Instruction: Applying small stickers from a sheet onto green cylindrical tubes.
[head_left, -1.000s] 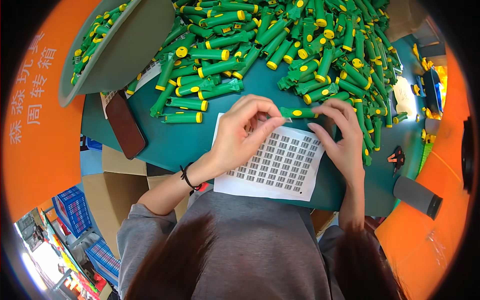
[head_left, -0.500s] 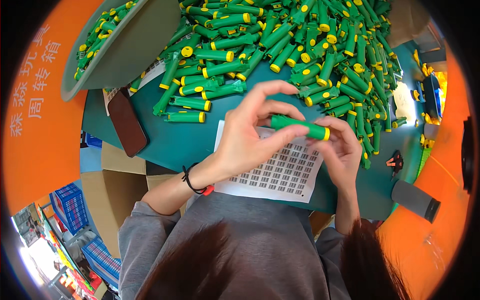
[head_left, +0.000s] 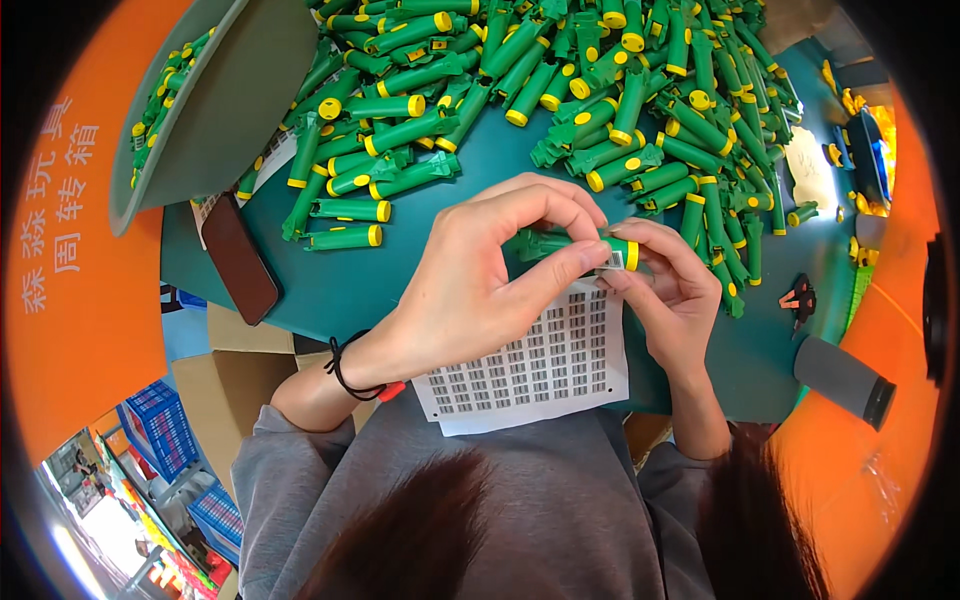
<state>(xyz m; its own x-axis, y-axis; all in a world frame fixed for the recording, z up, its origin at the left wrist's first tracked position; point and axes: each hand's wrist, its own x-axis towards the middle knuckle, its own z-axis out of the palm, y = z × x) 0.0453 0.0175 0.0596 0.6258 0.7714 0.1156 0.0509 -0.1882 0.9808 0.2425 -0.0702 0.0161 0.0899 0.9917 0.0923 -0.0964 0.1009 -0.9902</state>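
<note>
A green plastic tube with a yellow end cap (head_left: 545,243) is held between both hands, above a white sheet of small printed labels (head_left: 520,370). My left hand (head_left: 470,265) is closed on its green body, thumb pressing on a small white barcode label (head_left: 614,261) near the cap. Around the yellow end, the fingers and thumb of my right hand (head_left: 675,285) are closed. Part of the tube is hidden behind my left fingers. The label sheet lies at the table's near edge, partly under my left hand and wrist.
A large heap of similar green tubes (head_left: 640,110) covers the far side of the green table (head_left: 400,270). A tilted grey tub (head_left: 235,100) with more tubes stands far left. Nearby lie a dark phone (head_left: 240,262), small clippers (head_left: 798,302) and a grey cylinder (head_left: 845,380).
A barcode label now shows on the tube under my left thumb. My left hand has rolled over the tube, and the label sheet sits slightly turned. The whole view has shifted a little.
</note>
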